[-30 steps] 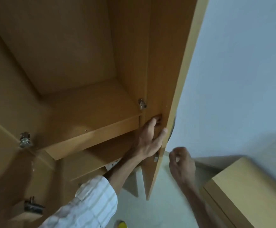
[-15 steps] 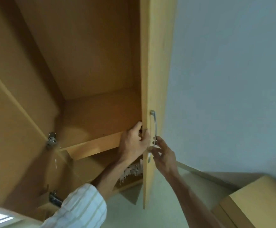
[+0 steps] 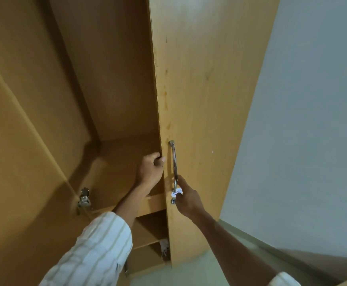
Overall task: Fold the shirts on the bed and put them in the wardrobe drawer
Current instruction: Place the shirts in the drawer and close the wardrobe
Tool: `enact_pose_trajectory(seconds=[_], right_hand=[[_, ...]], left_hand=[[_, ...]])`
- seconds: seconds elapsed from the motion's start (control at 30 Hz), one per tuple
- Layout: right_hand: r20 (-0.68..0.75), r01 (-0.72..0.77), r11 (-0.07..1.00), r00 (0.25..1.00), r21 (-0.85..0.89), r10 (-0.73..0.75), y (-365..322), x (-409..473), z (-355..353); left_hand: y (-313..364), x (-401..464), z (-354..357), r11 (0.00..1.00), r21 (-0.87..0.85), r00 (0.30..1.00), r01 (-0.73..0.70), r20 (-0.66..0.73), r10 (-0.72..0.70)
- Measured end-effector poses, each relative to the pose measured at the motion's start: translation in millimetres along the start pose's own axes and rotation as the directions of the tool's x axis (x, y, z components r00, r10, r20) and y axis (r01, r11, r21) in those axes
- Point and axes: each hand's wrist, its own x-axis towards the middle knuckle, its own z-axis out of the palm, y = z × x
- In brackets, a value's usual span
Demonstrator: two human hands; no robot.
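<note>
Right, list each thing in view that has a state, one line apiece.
Right wardrobe door: part open, its edge turned toward the camera.
Left hand: fingers curled round the door's edge.
Right hand: at the lower end of the door handle; grip on it unclear.
White tag: hangs at the handle's lower end.
Wardrobe shelf: nothing visible on it.

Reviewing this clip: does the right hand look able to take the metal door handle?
Probably yes. The right hand is already at the handle's lower end with nothing between them; full grip unclear.
</note>
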Motion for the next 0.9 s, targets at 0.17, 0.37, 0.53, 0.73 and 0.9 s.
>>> enact_pose_trajectory(seconds=[0.17,0.37,0.53,0.73,0.9], right_hand=[[0.032,-0.038,0.999,0.999,0.003,0.038,-17.2,23.0,3.6],[0.054,-0.043,0.999,0.998,-0.022,0.044,-21.1,32.3,7.6],[0.102,-0.063,0.996,0.992,-0.064,0.069,-14.5,24.4,14.1],[0.136,-0.003,0.991,0.99,-0.131,0.021,-5.3,-12.2,45.4],[0.303,0.135,0.989,0.946,-0.059,-0.111,-7.8,-58.9,103.0]], left_hand=[[-9.0,38.5,-0.6,1.0,0.005,1.0,-0.014,-0.002,0.014],[-14.8,53.0,-3.5,0.999,0.0,0.999,-0.041,0.005,0.041],[-1.4,22.7,-12.1,0.999,-0.011,0.999,-0.03,0.013,0.03],[-12.9,-76.0,-46.0,0.997,0.05,0.997,-0.061,-0.038,0.063],[-35.5,-188.0,-87.0,0.992,0.049,0.977,-0.116,-0.176,0.123]])
